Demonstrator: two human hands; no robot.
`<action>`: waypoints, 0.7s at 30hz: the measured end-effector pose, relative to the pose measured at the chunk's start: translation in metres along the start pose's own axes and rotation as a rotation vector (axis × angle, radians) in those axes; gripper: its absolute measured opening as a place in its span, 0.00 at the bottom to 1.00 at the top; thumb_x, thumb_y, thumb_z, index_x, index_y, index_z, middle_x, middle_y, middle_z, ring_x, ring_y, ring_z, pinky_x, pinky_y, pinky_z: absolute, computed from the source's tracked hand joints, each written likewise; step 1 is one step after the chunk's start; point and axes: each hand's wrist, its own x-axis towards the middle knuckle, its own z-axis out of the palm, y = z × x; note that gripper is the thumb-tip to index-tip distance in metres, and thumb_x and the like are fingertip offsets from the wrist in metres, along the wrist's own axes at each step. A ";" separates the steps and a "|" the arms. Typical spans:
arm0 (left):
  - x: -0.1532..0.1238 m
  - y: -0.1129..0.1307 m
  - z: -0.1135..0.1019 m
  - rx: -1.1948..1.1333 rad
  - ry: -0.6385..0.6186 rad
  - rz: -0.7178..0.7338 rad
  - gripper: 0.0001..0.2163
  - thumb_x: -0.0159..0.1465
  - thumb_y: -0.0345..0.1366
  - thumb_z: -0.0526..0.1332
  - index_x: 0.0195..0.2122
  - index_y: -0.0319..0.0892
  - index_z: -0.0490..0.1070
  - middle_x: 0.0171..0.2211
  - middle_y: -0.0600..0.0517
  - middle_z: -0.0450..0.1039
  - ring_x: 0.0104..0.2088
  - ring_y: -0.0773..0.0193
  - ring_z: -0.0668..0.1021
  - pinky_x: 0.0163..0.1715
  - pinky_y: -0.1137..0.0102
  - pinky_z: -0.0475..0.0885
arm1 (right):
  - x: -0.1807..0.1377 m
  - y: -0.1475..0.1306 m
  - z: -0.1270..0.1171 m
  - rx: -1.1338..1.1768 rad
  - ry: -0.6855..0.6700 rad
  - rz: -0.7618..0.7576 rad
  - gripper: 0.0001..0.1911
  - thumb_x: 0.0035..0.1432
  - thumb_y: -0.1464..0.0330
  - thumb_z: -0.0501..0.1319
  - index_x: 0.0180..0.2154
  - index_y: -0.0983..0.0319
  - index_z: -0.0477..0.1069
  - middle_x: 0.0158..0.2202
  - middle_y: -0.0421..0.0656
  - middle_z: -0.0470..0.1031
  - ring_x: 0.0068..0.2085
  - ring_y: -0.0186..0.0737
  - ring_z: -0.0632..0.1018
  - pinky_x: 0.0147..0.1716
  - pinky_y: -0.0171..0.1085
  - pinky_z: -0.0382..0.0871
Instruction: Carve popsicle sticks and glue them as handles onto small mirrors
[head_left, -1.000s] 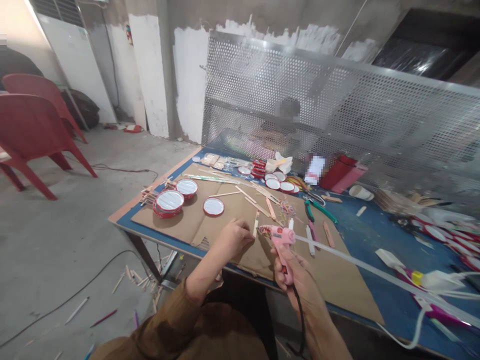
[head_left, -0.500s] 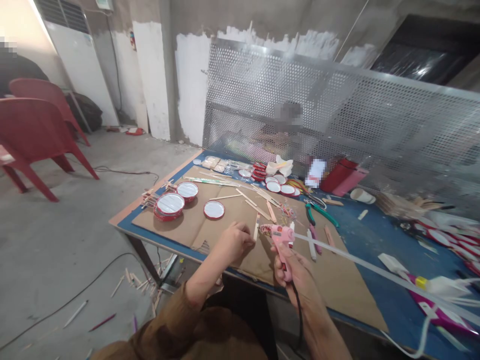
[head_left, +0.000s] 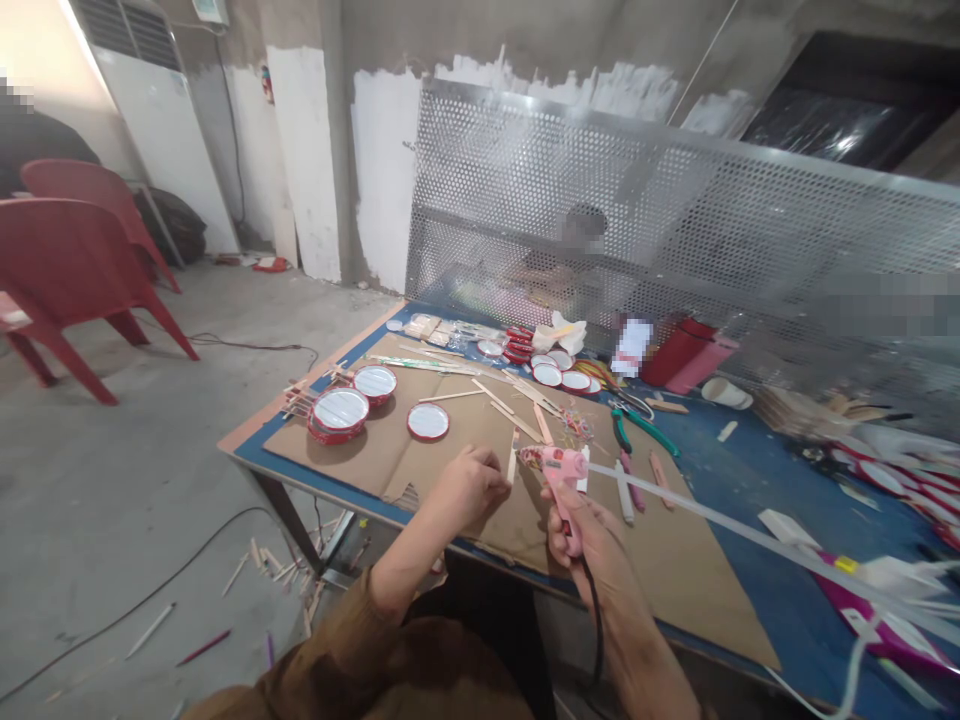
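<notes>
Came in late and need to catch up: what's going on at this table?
A person is working with both hands over a sheet of cardboard. The right hand holds a pink glue gun, with a long pale rod running from its back. The left hand pinches the near end of a thin wooden stick. The nozzle is right by the stick; whether they touch is hard to tell. A red-rimmed disc lies farther left.

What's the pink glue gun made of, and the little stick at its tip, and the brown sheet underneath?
Pink glue gun: probably plastic, since it's smooth with a soft shine. Little stick: likely wood, pale and dull, though small here. Brown sheet: matte cardboard, it seems; a torn patch shows ridges.
</notes>
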 end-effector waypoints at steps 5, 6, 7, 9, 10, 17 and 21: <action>0.000 0.000 0.001 -0.007 0.002 0.000 0.08 0.58 0.32 0.61 0.25 0.42 0.78 0.29 0.51 0.72 0.32 0.67 0.70 0.34 0.73 0.63 | 0.002 -0.002 0.002 -0.023 0.005 0.001 0.26 0.35 0.52 0.70 0.29 0.67 0.71 0.14 0.34 0.65 0.12 0.22 0.62 0.08 0.23 0.51; 0.000 0.000 0.001 -0.012 0.005 -0.001 0.08 0.58 0.31 0.61 0.24 0.42 0.78 0.29 0.51 0.71 0.32 0.67 0.70 0.34 0.73 0.63 | 0.002 -0.002 0.002 -0.026 0.007 -0.001 0.26 0.35 0.52 0.70 0.29 0.67 0.71 0.14 0.34 0.65 0.12 0.22 0.62 0.08 0.23 0.51; 0.000 -0.001 0.002 -0.017 0.009 -0.001 0.08 0.58 0.31 0.61 0.24 0.42 0.78 0.29 0.51 0.71 0.31 0.67 0.70 0.34 0.73 0.63 | 0.002 -0.003 0.002 -0.029 0.010 0.000 0.27 0.34 0.51 0.70 0.29 0.67 0.71 0.14 0.34 0.65 0.12 0.22 0.62 0.08 0.23 0.51; 0.000 -0.001 0.003 -0.025 0.019 0.004 0.08 0.58 0.31 0.61 0.24 0.42 0.78 0.29 0.51 0.71 0.31 0.67 0.70 0.34 0.73 0.63 | 0.003 -0.003 0.002 -0.033 0.009 0.007 0.27 0.34 0.51 0.70 0.29 0.67 0.71 0.13 0.34 0.65 0.12 0.22 0.62 0.08 0.22 0.51; 0.000 -0.002 0.004 -0.027 0.023 0.007 0.08 0.58 0.31 0.60 0.24 0.42 0.78 0.29 0.51 0.71 0.32 0.67 0.70 0.34 0.73 0.63 | 0.003 -0.003 0.002 -0.035 0.009 0.012 0.27 0.33 0.51 0.70 0.29 0.67 0.71 0.13 0.34 0.65 0.12 0.22 0.62 0.08 0.22 0.51; 0.000 -0.005 0.008 -0.038 0.026 0.003 0.08 0.58 0.32 0.61 0.24 0.42 0.78 0.29 0.51 0.71 0.33 0.66 0.70 0.34 0.73 0.62 | 0.002 0.000 -0.001 -0.038 -0.017 -0.003 0.26 0.37 0.52 0.69 0.30 0.66 0.71 0.14 0.33 0.65 0.12 0.21 0.60 0.08 0.23 0.50; 0.000 -0.004 0.006 -0.037 0.023 0.002 0.09 0.59 0.33 0.60 0.24 0.42 0.78 0.29 0.51 0.71 0.33 0.66 0.70 0.34 0.73 0.62 | -0.003 0.000 -0.002 -0.061 -0.020 0.011 0.25 0.38 0.52 0.69 0.30 0.66 0.71 0.15 0.34 0.65 0.12 0.23 0.62 0.08 0.23 0.52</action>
